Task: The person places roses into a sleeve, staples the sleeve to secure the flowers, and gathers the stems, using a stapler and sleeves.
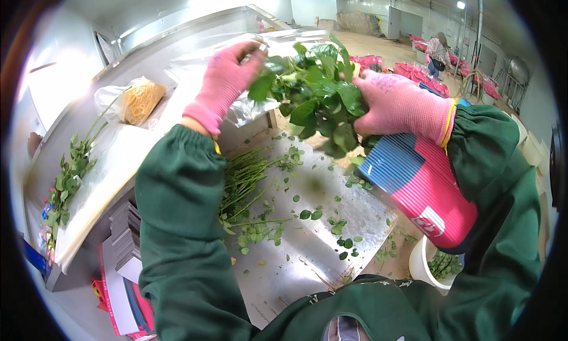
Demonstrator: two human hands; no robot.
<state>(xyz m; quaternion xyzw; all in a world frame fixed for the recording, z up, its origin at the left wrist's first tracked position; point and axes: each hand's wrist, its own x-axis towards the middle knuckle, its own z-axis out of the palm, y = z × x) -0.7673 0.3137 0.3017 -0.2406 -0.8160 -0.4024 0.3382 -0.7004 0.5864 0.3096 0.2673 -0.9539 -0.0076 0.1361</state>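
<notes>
My right hand [397,102], in a pink knit glove, grips the side of a bunch of leafy green stems [317,90]. Below that hand, under my right forearm, is a pink-and-blue corrugated wrap [428,190]; whether it encloses the bunch is hidden. My left hand [230,77], also pink-gloved, is raised at the bunch's left side, thumb and fingers curled near each other. Blur hides whether anything is between them. Beneath both hands, the metal worktop [306,247] carries a pile of cut stems [246,176] and scattered loose leaves [310,214].
At left, a shelf holds white sheets [108,168], a leafy stem [71,181] and a bag of yellow strands [141,102]. Grey card stacks [126,234] sit below. A white bucket [419,265] stands at lower right. Far off, a person [438,54] is near pink-wrapped bunches [415,74].
</notes>
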